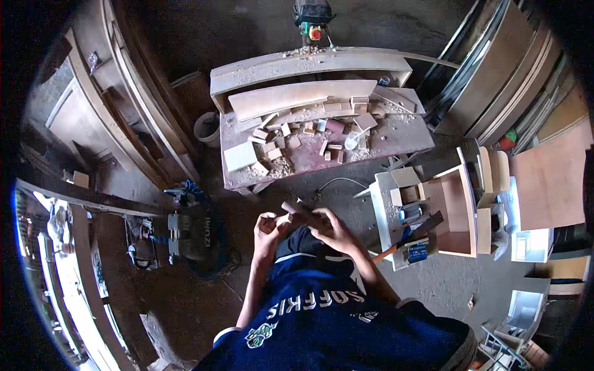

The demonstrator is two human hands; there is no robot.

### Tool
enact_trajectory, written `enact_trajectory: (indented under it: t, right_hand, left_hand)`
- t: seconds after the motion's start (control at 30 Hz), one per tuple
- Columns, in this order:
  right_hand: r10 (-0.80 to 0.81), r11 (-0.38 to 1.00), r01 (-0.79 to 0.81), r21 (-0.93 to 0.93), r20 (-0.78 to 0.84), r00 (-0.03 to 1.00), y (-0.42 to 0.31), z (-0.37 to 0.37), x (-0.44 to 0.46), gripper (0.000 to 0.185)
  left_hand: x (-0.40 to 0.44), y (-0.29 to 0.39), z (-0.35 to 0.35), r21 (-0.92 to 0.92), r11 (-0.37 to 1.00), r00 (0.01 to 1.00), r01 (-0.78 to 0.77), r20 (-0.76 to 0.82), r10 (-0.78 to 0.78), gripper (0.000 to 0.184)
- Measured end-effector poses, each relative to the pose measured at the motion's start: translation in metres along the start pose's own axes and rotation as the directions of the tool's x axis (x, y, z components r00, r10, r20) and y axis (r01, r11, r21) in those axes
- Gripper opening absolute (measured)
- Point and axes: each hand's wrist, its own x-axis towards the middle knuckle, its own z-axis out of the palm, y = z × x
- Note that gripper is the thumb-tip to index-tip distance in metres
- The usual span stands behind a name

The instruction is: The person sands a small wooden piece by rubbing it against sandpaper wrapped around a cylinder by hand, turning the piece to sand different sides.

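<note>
My left hand is in front of my body, its fingers closed round a small pale wooden piece. Close to its right, my right hand is closed on a brownish strip, which may be folded sandpaper. This strip reaches leftward to the pale piece, and the two seem to touch. Beyond my hands stands a reddish worktable bearing small wood blocks, shavings and a clear plastic cup.
A compressor stands at left. On the right are a white stand with tools and an open wooden box. A white bucket is left of the table. Boards lean at both sides.
</note>
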Motion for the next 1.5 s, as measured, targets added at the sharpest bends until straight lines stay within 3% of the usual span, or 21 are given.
enact_trajectory:
  t: [0.07,0.13,0.27,0.3,0.37,0.43,0.6,0.67,0.73,0.77,0.8,0.83,0.93,1.07,1.2,1.23,1.3,1.33,1.4,1.47,1.5]
  right_hand:
    - [0.120,0.992,-0.118,-0.033,0.047,0.992,-0.008,-0.008,-0.005,0.049]
    - [0.359,0.909,-0.378,0.178,0.128,0.924,-0.020,-0.010,-0.005,0.049]
    - [0.347,0.909,-0.374,0.182,0.164,0.923,-0.009,-0.009,-0.002,0.051]
    - [0.344,0.910,-0.370,0.188,0.156,0.926,0.000,-0.007,-0.004,0.051]
    - [0.378,0.924,-0.382,0.033,0.080,0.922,0.031,-0.008,-0.005,0.068]
    - [0.401,0.913,-0.400,-0.076,-0.006,0.916,0.061,-0.019,-0.004,0.060]
    - [0.737,0.647,-0.716,0.262,0.028,0.676,0.087,-0.061,-0.005,0.055]
    - [0.776,0.609,-0.684,0.403,-0.123,0.618,0.115,-0.071,-0.020,0.060]
    - [0.795,0.461,-0.468,0.754,-0.117,0.595,0.179,-0.093,-0.054,0.054]
    - [0.726,0.557,-0.297,0.775,-0.281,0.628,0.202,-0.092,-0.070,0.051]
    - [0.839,0.320,-0.162,0.933,-0.199,0.507,0.247,-0.098,-0.086,0.053]
    - [0.861,0.397,-0.121,0.910,-0.323,0.393,0.235,-0.099,-0.081,0.054]
    - [0.542,0.832,-0.434,0.345,-0.671,0.506,0.411,-0.105,-0.151,0.054]
    - [0.563,0.788,-0.554,0.269,-0.678,0.472,0.386,-0.138,-0.109,0.044]
    - [0.361,0.866,-0.499,-0.031,-0.652,0.667,0.372,-0.184,-0.056,0.038]
    - [0.533,0.837,-0.276,0.474,-0.589,0.607,0.365,-0.194,-0.044,0.038]
    - [0.665,0.629,-0.117,0.768,-0.455,0.592,0.341,-0.220,-0.017,0.040]
    - [0.722,0.488,-0.034,0.872,-0.381,0.577,0.329,-0.233,-0.004,0.041]
    - [0.768,0.545,-0.264,0.796,-0.347,0.539,0.310,-0.257,0.016,0.050]
    - [0.675,0.580,-0.247,0.776,-0.289,0.679,0.351,-0.269,0.015,0.051]
    - [0.748,0.573,-0.422,0.703,-0.237,0.620,0.317,-0.286,0.040,0.046]
  left_hand:
    - [-0.002,0.000,0.003,0.037,0.999,0.999,0.023,-0.023,-0.023,0.037]
    - [-0.004,0.007,0.012,0.059,0.997,0.998,0.052,-0.041,-0.050,0.036]
    - [0.003,0.002,0.014,0.180,0.982,0.997,-0.055,0.056,0.046,0.037]
    - [0.005,-0.004,0.011,0.159,0.987,0.999,0.034,0.017,-0.038,0.037]
    - [0.009,-0.003,0.014,0.227,0.970,0.996,0.087,-0.028,-0.083,0.037]
    - [0.018,-0.012,0.010,0.165,0.982,0.996,0.094,-0.024,-0.091,0.040]
    - [0.043,-0.009,0.021,0.187,0.977,0.995,0.101,-0.023,-0.099,0.036]
    - [0.055,-0.009,0.025,0.204,0.970,0.991,0.134,-0.033,-0.130,0.034]
    - [0.070,-0.008,0.030,0.220,0.963,0.987,0.157,-0.047,-0.151,0.031]
    - [0.081,-0.017,0.023,0.266,0.958,0.994,0.109,-0.013,-0.110,0.032]
    - [0.093,-0.025,0.016,0.310,0.949,0.997,0.061,0.022,-0.071,0.033]
    - [0.104,-0.025,0.018,0.354,0.929,0.992,0.111,0.020,-0.127,0.036]
    - [0.142,-0.030,0.031,0.404,0.905,0.987,0.129,0.031,-0.155,0.037]
    - [0.201,-0.035,0.086,0.500,0.807,0.943,0.313,-0.062,-0.327,0.034]
    - [0.290,-0.101,0.081,0.760,0.637,0.911,0.127,0.164,-0.377,0.037]
    - [0.303,-0.106,0.096,0.769,0.626,0.910,0.127,0.160,-0.381,0.037]
    - [0.328,-0.117,0.134,0.868,0.474,0.902,0.147,0.079,-0.424,0.037]
    - [0.340,-0.125,0.140,0.792,0.548,0.884,0.268,0.024,-0.467,0.035]
    - [0.383,-0.177,0.108,0.917,0.398,0.890,-0.026,0.202,-0.409,0.040]
    - [0.409,-0.185,0.127,0.909,0.411,0.904,-0.073,0.235,-0.358,0.046]
    - [0.421,-0.200,0.125,0.931,0.351,0.927,-0.097,0.212,-0.308,0.045]
